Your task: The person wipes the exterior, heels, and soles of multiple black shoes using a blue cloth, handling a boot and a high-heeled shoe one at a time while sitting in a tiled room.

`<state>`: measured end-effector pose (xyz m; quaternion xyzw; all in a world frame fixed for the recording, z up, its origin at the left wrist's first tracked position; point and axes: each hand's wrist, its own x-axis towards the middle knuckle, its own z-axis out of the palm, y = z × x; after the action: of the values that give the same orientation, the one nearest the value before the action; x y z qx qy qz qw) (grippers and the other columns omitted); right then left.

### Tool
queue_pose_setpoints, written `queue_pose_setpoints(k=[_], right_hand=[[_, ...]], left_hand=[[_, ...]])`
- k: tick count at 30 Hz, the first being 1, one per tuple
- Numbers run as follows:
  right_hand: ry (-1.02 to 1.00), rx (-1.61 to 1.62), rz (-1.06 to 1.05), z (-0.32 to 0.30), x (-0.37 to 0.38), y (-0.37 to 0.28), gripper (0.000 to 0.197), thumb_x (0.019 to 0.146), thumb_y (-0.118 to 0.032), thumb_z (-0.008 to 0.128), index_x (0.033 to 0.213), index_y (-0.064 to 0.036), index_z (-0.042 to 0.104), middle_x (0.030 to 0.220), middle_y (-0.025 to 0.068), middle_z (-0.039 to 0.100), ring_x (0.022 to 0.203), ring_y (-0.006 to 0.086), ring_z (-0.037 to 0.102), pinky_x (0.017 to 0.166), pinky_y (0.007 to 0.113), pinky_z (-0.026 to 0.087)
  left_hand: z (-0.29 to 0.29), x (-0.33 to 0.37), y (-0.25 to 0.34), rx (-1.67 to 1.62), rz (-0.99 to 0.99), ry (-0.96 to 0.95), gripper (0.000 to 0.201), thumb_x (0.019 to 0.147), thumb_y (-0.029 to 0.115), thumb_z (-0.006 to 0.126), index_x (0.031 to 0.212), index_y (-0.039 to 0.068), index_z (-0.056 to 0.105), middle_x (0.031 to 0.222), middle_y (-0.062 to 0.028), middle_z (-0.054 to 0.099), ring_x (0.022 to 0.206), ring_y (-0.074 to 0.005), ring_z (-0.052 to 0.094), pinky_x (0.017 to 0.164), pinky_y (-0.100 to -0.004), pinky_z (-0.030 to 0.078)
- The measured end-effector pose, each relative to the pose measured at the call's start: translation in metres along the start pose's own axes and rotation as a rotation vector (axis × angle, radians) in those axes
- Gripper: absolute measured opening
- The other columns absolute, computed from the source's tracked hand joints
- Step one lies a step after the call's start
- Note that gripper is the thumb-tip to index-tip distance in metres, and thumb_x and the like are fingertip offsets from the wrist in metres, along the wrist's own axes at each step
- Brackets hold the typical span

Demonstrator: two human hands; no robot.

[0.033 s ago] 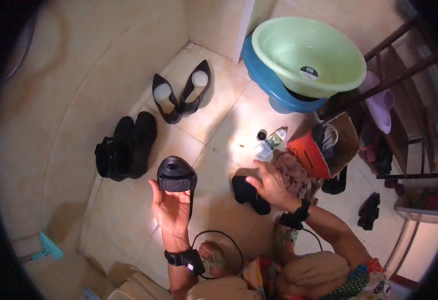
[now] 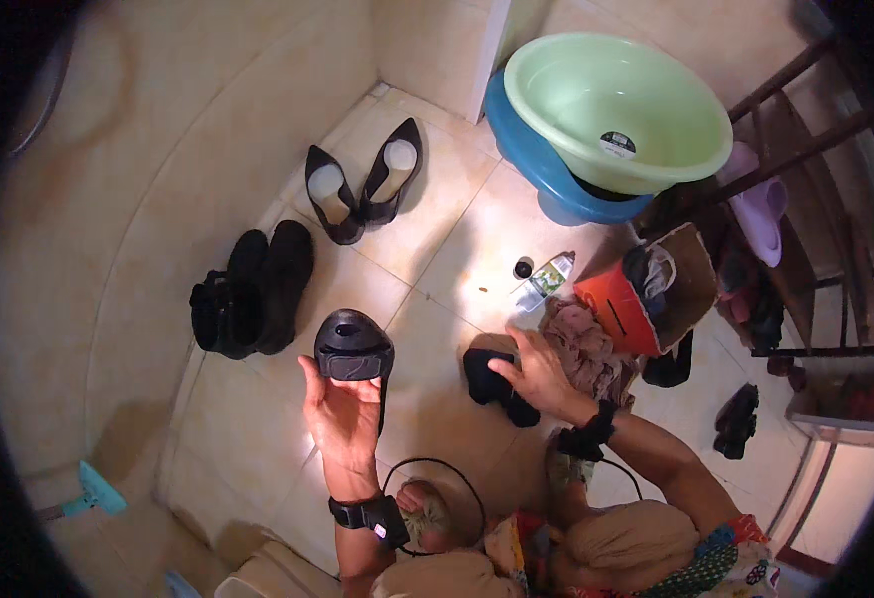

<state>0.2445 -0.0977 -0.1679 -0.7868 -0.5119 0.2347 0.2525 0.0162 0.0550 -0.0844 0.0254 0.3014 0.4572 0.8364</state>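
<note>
The black shoe [image 2: 355, 334] sits up at 12 o'clock from the palm of the left hand [image 2: 347, 424], which is the hand nearer to it. Its round end points to 12, and a thin dark part runs down toward 6 beside the palm, so its long way seems to go from 12 to 6. The left hand holds it from below, palm up, with the thumb poking out at the side; the fingertips hide behind the shoe.

The right hand [image 2: 549, 381] is well apart from the shoe, which lies at 9 o'clock from it. Its fingers are spread and it holds nothing that shows. Its thumb is over a black lump [image 2: 480, 377] on the floor; whether they touch, one cannot tell. A crumpled pink-brown cloth [image 2: 588, 344] lies just beside this hand, at 1 o'clock.
</note>
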Motion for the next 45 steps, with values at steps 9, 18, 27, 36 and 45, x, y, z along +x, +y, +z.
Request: queue_pose_setpoints(k=[9, 18, 27, 36, 45], right_hand=[[-0.479, 0.634, 0.651, 0.011, 0.008, 0.007, 0.065, 0.079, -0.037, 0.076, 0.122, 0.0055, 0.053, 0.111, 0.0186, 0.062, 0.093, 0.0272, 0.063, 0.082, 0.038, 0.051], [-0.142, 0.430, -0.047, 0.002, 0.014, -0.002, 0.069, 0.088, -0.032, 0.069, 0.139, -0.0009, 0.034, 0.135, 0.0249, 0.040, 0.128, 0.0352, 0.044, 0.103, 0.041, 0.039], [-0.120, -0.216, -0.179, 0.044, 0.028, -0.024, 0.091, 0.074, -0.020, 0.077, 0.150, -0.0183, 0.027, 0.147, 0.0324, 0.019, 0.125, 0.0532, 0.037, 0.104, 0.052, 0.038], [-0.484, 1.200, 0.494, 0.003, 0.049, -0.011, 0.052, 0.085, -0.003, 0.058, 0.136, -0.0084, 0.046, 0.111, 0.0135, 0.063, 0.087, 0.0263, 0.066, 0.068, 0.041, 0.058], [-0.630, 1.710, 0.172, -0.054, 0.046, -0.048, 0.060, 0.093, -0.024, 0.048, 0.149, -0.0115, 0.029, 0.143, 0.0154, 0.046, 0.118, 0.0400, 0.055, 0.088, 0.056, 0.051]], left_hand=[[-0.020, 0.001, 0.004, -0.066, -0.028, -0.160, 0.046, 0.100, 0.041, 0.044, 0.122, 0.003, 0.057, 0.121, -0.0106, 0.064, 0.109, -0.0265, 0.061, 0.097, -0.0416, 0.048], [-0.019, 0.004, 0.001, -0.072, -0.052, -0.205, 0.049, 0.101, 0.043, 0.041, 0.121, 0.001, 0.058, 0.120, -0.0115, 0.065, 0.111, -0.0257, 0.061, 0.099, -0.0400, 0.047], [-0.035, 0.001, 0.014, -0.036, 0.030, -0.176, 0.048, 0.101, 0.043, 0.041, 0.119, 0.001, 0.059, 0.114, -0.0101, 0.068, 0.104, -0.0252, 0.064, 0.088, -0.0362, 0.052], [-0.044, 0.005, 0.018, -0.070, 0.026, -0.155, 0.048, 0.101, 0.043, 0.043, 0.120, 0.001, 0.059, 0.117, -0.0102, 0.067, 0.106, -0.0253, 0.063, 0.094, -0.0382, 0.050], [-0.014, 0.003, 0.009, -0.075, -0.063, -0.225, 0.047, 0.100, 0.042, 0.045, 0.123, 0.004, 0.058, 0.118, -0.0102, 0.066, 0.106, -0.0255, 0.063, 0.095, -0.0397, 0.049]])
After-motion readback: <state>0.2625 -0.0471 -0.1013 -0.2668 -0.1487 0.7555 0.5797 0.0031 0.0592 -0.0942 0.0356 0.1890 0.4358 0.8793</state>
